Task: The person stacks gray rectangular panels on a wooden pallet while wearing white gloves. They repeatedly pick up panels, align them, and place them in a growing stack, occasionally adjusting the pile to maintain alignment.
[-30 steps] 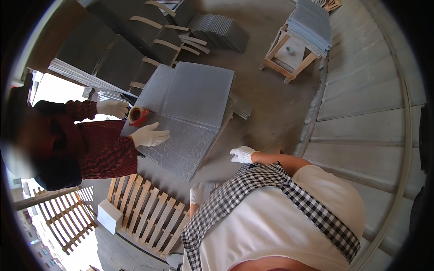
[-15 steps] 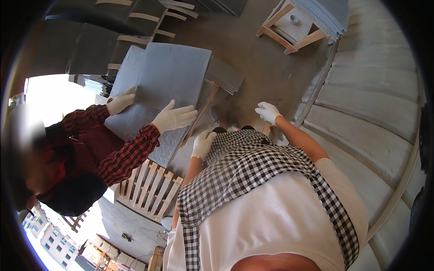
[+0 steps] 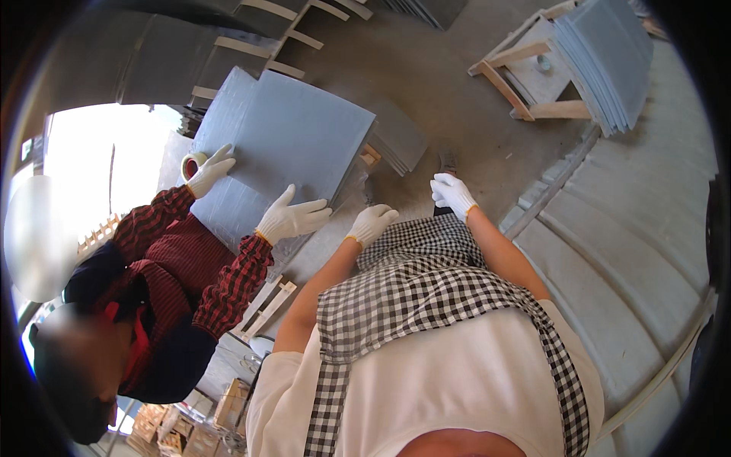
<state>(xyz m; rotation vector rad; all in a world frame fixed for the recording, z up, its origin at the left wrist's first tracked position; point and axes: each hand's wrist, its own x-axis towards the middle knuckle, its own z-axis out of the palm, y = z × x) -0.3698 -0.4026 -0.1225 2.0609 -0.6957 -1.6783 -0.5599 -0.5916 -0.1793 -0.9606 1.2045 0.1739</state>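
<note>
Left hand point(image 3: 371, 225), gloved: fingers loosely bent, released. Right hand point(image 3: 454, 196), gloved: fingers loosely curled, released. Grey sheet stack point(image 3: 301, 137) lies ahead and left of left fingertips, apart from both; right hand farther off. Co-worker's gloved hand point(image 3: 292, 218) at stack's near edge.

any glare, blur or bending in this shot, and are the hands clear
Head view: the opening at left is blown out to white; head view: seams in the pale surface at right curve; head view: smearing hides part of the co-worker, while the left hand and right hand look fairly clear.
</note>
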